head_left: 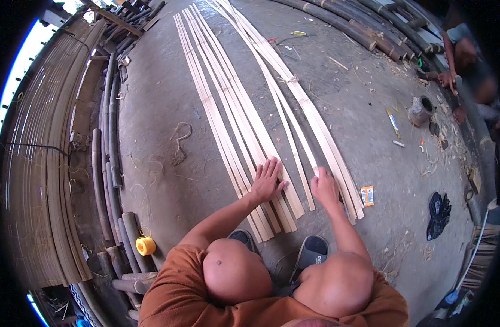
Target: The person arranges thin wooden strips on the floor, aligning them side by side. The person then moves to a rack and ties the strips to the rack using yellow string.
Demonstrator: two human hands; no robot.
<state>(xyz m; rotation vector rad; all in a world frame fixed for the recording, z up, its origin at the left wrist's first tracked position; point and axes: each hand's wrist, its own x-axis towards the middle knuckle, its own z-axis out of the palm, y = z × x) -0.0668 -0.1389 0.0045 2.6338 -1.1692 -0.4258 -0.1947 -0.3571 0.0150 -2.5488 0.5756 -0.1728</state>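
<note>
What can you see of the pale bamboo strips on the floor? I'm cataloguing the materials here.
The bamboo strips are long, thin, flat slats of pale, freshly split bamboo, lying flat and roughly side by side on the grey concrete floor. They run from the squatting person's feet away toward the top of the view, fanning slightly; one bundle looks tied partway up. The left hand rests flat on several near ends; the right hand touches the strips beside it.

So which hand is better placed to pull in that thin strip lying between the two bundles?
Probably the right hand: it rests right beside the thin bamboo strip. The left hand lies flat, fingers spread, on the left bundle of bamboo strips.
</note>
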